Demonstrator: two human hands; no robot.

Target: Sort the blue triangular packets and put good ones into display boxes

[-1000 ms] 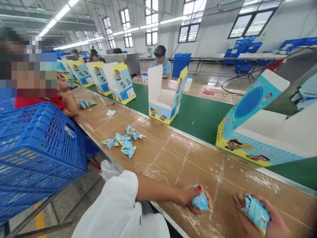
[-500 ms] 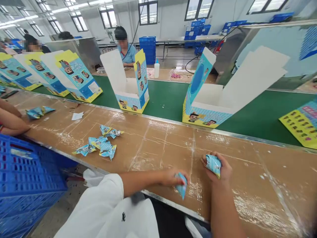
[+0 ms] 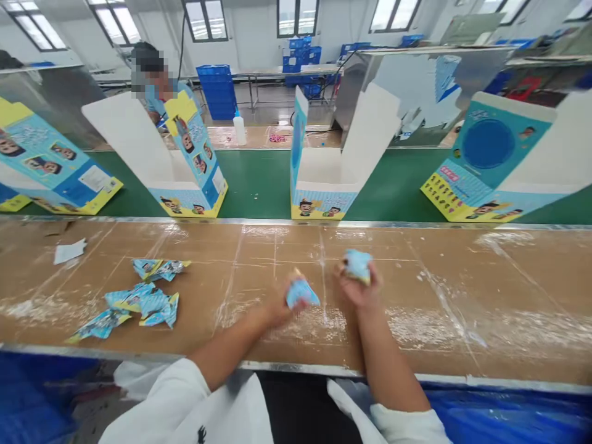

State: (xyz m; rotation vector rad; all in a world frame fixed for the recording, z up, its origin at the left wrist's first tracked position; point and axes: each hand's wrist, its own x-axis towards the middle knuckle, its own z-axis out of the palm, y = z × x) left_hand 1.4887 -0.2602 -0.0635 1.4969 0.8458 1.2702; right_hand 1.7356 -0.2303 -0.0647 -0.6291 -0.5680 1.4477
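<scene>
My left hand (image 3: 283, 303) is closed around a small blue foil packet (image 3: 301, 292), held just above the brown table, and both are smeared by motion. To its right, my right hand (image 3: 359, 285) grips another blue and yellow packet (image 3: 357, 264). Several packets of the same kind (image 3: 155, 303) lie in a loose pile on the table to the left. Beyond my hands, an open display box (image 3: 321, 206) with a raised white flap stands on the green conveyor belt (image 3: 256, 185).
More open boxes stand along the belt, one at the left (image 3: 189, 200) and one at the right (image 3: 481, 185). A scrap of white paper (image 3: 70, 251) lies on the table. Across the belt are a white bottle (image 3: 239, 128) and a seated person (image 3: 157, 86). Blue crates (image 3: 216, 92) stand behind.
My view has swung to the right. Both hands have moved forward over the table, each still holding its packet. The boxes appear further left in view.
</scene>
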